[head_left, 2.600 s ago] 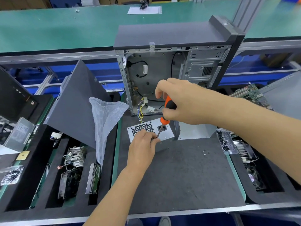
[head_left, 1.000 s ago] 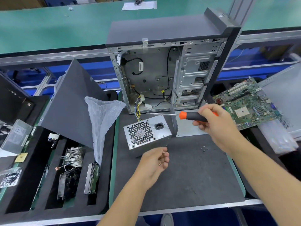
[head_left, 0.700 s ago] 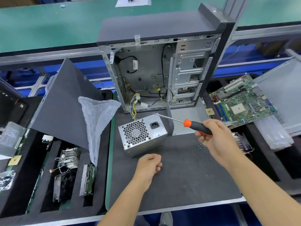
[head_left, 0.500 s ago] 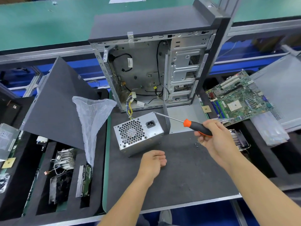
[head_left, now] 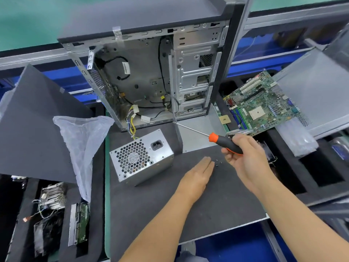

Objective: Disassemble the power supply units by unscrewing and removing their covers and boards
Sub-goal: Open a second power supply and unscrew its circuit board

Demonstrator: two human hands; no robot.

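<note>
Here, the power supply [head_left: 141, 157] is seen standing on the dark counter [head_left: 188, 205], just in front of the opened computer case [head_left: 151, 72]. The screwdriver [head_left: 224, 141] is gripped in the right hand [head_left: 245, 157]. The left hand [head_left: 198, 173] is laid flat, fingers straight, beside small screws [head_left: 217, 163].

Motherboard [head_left: 262, 103], plastic bag [head_left: 83, 140], heatsink [head_left: 53, 195].
</note>
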